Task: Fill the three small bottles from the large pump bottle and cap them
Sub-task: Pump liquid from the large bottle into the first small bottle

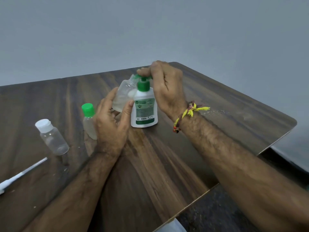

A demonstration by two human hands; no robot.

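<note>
Head view: open small bottle is being gripped tilted by left hand at pump bottle nozzle, pump being pressed by right hand, fingers curled.

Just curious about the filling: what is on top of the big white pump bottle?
The right hand presses its fingers on the green pump head of the large pump bottle. The nozzle tip is hidden at the open small bottle, held tilted by the left hand.
</note>
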